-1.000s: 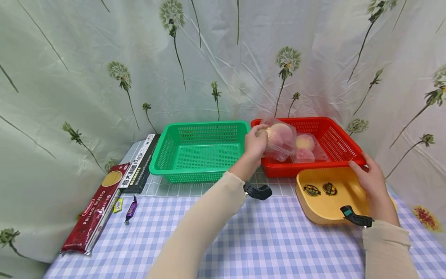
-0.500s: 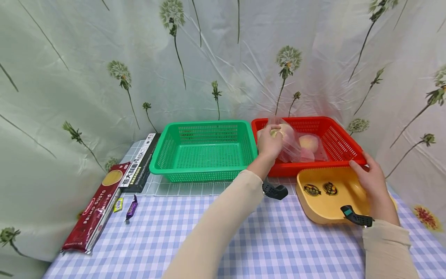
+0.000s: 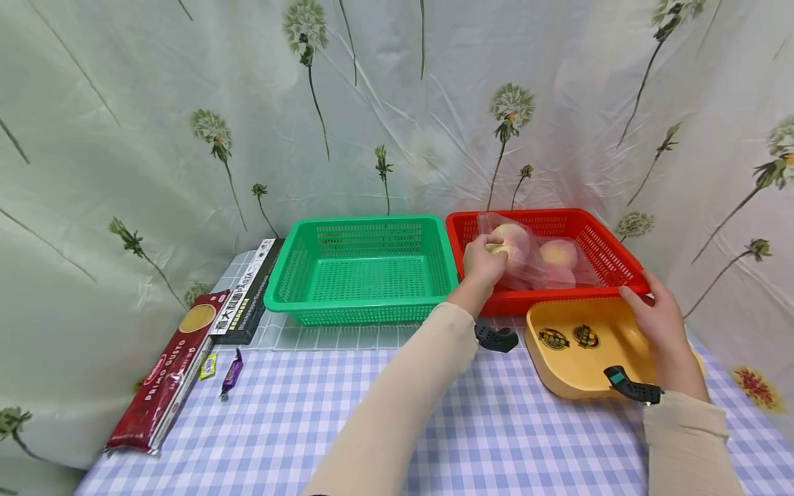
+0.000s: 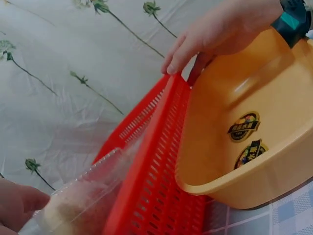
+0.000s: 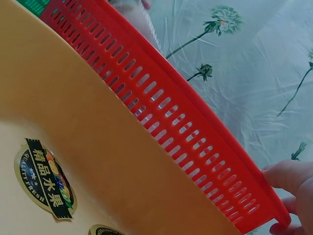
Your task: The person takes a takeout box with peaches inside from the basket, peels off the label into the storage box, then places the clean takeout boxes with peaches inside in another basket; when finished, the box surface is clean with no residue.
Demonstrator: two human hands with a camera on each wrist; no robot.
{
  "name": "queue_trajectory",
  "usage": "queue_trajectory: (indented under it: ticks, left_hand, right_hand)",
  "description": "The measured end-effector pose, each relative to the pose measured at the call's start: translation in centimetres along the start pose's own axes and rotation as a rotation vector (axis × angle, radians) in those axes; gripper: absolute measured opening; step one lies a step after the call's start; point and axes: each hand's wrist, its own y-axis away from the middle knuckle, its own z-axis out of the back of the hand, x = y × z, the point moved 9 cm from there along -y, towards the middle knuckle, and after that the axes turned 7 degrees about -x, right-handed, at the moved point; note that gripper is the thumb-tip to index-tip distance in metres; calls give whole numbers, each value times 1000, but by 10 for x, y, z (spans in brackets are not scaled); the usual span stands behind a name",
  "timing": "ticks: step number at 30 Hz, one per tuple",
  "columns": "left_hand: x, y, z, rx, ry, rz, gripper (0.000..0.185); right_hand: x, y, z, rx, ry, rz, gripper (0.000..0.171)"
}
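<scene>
My left hand (image 3: 485,262) grips a clear plastic bag of peaches (image 3: 513,241) at its left side, over the left part of the red basket (image 3: 611,255). A second clear bag of peaches (image 3: 560,256) lies in the basket just right of it, partly covered by the first. In the left wrist view, the held bag (image 4: 80,208) tilts beside the basket wall (image 4: 155,161). With thumb and fingers, my right hand (image 3: 660,317) pinches the basket's front right corner, also plain in the right wrist view, where the thumb (image 5: 288,175) lies on the rim.
A yellow bin (image 3: 577,362) with fruit stickers stands before the red basket. A green basket (image 3: 360,303) sits left of it. At the left lie a black pasta box (image 3: 248,296), a red pasta packet (image 3: 170,375), a purple candy (image 3: 232,373) and a small yellow packet (image 3: 208,366).
My left hand has moved right with the bag of peaches, further over the red basket. The bag in the basket has shifted right. My right hand keeps its hold on the corner.
</scene>
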Motion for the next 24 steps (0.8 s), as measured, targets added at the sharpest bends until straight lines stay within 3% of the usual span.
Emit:
queue_trajectory:
  ticks: [4,9,12,19,24]
  left_hand:
    - [11,-4,-4,42,-25,61,33]
    - [17,-11,-15,176,-3,121,41]
    - [19,-14,-18,224,19,145,43]
    - [24,-12,-17,217,76,173,39]
    - [24,-8,-11,176,117,147,34]
  right_hand:
    - [2,0,-1,5,0,2,77]
    - [1,-1,1,-4,-4,-17,77]
    - [1,-2,1,-7,-9,-26,78]
    - [1,-1,0,-8,-11,-10,77]
    - [0,0,0,-10,-10,-9,76]
